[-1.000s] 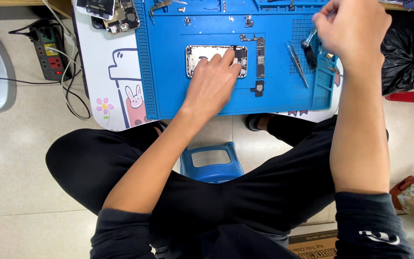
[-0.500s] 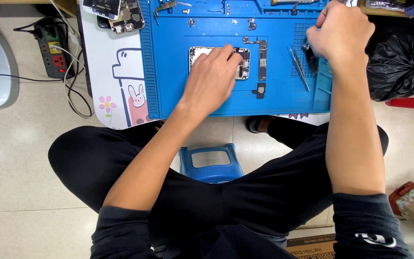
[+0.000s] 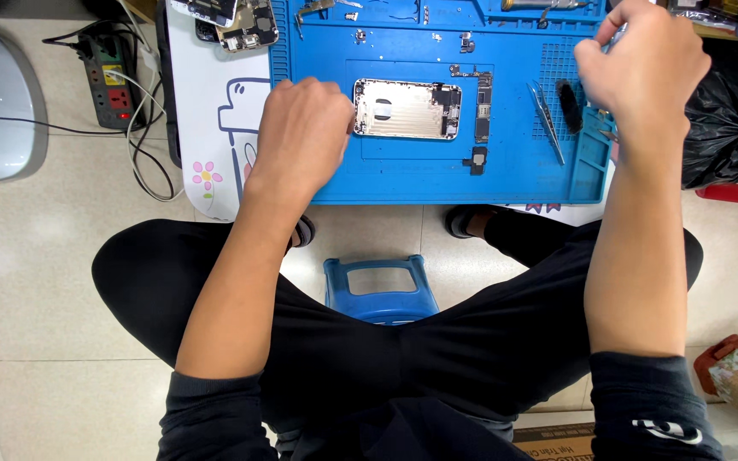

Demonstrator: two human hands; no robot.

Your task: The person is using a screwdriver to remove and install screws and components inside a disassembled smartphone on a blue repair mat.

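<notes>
Head view: an opened phone shell (image 3: 407, 108) lies face up in the middle of a blue work mat (image 3: 437, 175) on a white desk (image 3: 215, 128).

The left hand (image 3: 301, 137) rests curled on the mat, touching the shell's left edge and holding nothing that shows. The right hand (image 3: 642, 68) hovers loosely closed at the mat's right side; I cannot tell what it holds. One circuit board (image 3: 482, 107) and one pair of tweezers (image 3: 547, 119) lie right of the shell. One power strip (image 3: 108, 81) sits on the tiled floor (image 3: 36, 290), and one blue stool (image 3: 382, 286) stands under the person.
</notes>
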